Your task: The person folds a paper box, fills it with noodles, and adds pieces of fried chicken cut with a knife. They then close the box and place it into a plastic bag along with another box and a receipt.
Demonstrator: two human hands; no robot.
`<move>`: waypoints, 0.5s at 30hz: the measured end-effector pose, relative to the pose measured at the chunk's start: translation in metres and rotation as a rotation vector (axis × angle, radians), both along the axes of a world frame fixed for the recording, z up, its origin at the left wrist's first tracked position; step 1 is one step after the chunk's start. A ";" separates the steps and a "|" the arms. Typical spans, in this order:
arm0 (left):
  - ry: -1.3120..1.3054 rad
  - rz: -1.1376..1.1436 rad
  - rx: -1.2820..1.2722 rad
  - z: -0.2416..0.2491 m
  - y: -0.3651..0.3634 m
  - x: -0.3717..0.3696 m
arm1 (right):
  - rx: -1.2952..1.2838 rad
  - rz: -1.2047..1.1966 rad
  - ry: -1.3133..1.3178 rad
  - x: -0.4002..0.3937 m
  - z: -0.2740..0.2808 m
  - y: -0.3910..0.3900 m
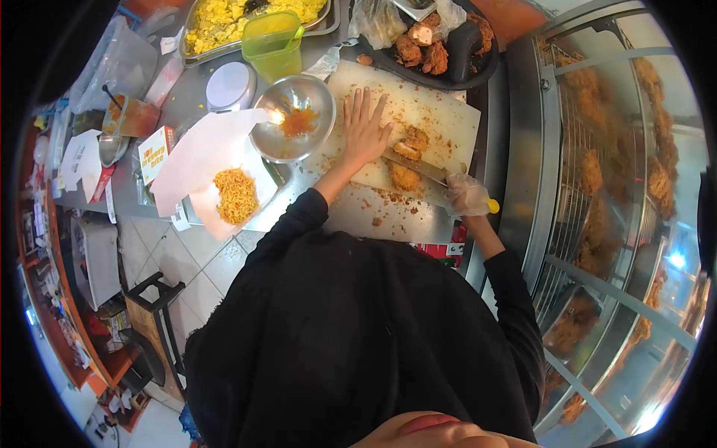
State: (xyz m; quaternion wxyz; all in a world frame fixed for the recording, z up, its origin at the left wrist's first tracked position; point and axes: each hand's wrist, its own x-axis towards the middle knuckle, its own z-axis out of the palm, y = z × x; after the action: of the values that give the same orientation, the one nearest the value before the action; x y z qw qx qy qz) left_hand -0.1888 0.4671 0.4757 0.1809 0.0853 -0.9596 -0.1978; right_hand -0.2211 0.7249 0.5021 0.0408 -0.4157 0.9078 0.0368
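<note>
My left hand lies bare on the white cutting board, fingers spread, just left of the fried chicken. In my right hand, covered by a clear plastic glove, is a knife; a yellow handle end sticks out past the fist. Its blade crosses between an upper piece of fried chicken and a lower piece. Crumbs are scattered over the board. Left of my left hand, a steel bowl holds some orange-red sauce.
Noodles rest on paper at the left. Behind stand a green container, a round white lid-like disc and a tray of yellow food. A black tub holds fried chicken. A glass display cabinet borders the right.
</note>
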 end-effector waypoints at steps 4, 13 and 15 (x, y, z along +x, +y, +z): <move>0.030 -0.030 -0.029 0.003 0.000 0.007 | 0.021 -0.079 0.170 0.007 -0.005 -0.004; -0.019 -0.002 0.080 0.033 0.008 0.036 | 0.209 -0.060 -0.197 0.010 0.097 -0.018; -0.096 0.024 0.089 0.022 0.008 0.042 | 0.207 -0.021 -0.212 0.008 0.092 -0.019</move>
State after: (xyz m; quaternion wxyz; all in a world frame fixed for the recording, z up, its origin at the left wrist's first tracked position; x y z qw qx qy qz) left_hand -0.1470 0.4754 0.4972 0.1329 0.1144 -0.9564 -0.2337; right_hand -0.2128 0.7056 0.5942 0.1796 -0.4013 0.8940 0.0858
